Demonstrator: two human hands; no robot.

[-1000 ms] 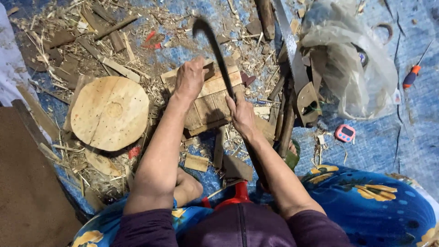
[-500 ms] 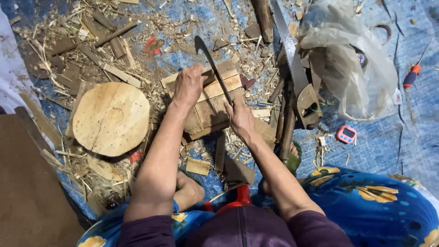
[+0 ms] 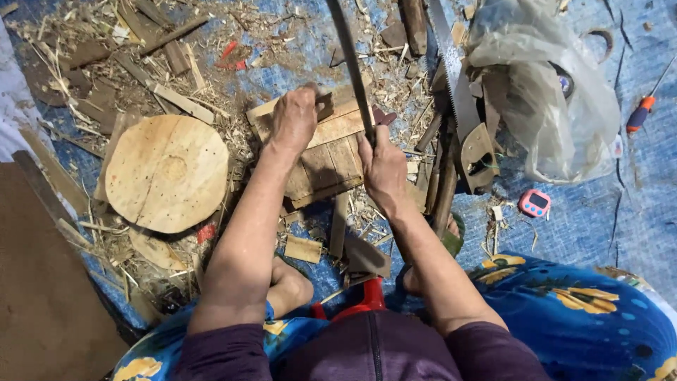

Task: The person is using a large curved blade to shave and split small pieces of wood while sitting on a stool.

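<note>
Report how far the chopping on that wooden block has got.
Done: wood chips and shavings lie thick around the spot, and a round wooden disc sits cut beside it. In hand: the left hand steadies the wooden block while the right hand grips a long dark blade raised over it. Left: the block looks whole, its flat face showing drawn lines, with no visible split.
</note>
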